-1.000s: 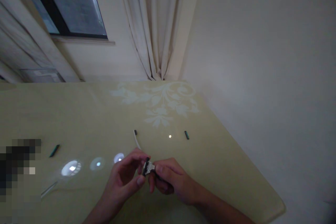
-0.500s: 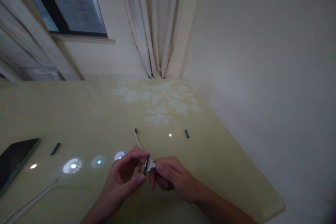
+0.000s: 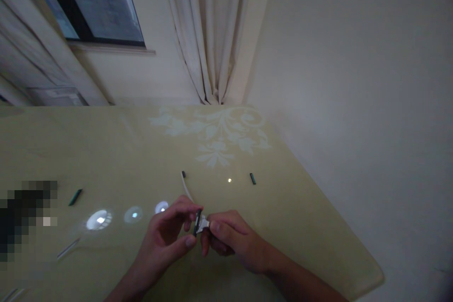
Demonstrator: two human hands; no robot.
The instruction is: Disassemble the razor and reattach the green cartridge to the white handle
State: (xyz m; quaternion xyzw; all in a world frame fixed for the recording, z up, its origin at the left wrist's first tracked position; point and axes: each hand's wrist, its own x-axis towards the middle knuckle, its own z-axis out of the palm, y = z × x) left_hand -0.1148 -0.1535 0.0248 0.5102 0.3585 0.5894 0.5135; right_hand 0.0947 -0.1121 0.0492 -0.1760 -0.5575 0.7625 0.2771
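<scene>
In front of me, my left hand pinches the two ends of a dark, narrow razor cartridge between thumb and fingers. My right hand is closed around a razor, whose silver neck meets the cartridge; its handle is hidden by my fingers. Just beyond my left hand lies what looks like a toothbrush, with a white handle and dark head, its lower end hidden. One dark strip with a green tint, similar to the cartridge, lies to the right, and another to the left.
The glossy yellowish table carries a white leaf pattern and light reflections. At its left edge is a dark, pixelated area. A thin white strand lies nearby. A wall borders the right side; curtains hang behind.
My hands and the razor hold nearly the same position. The view has shifted slightly, and the dark tablet-like object at left now appears pixelated.
</scene>
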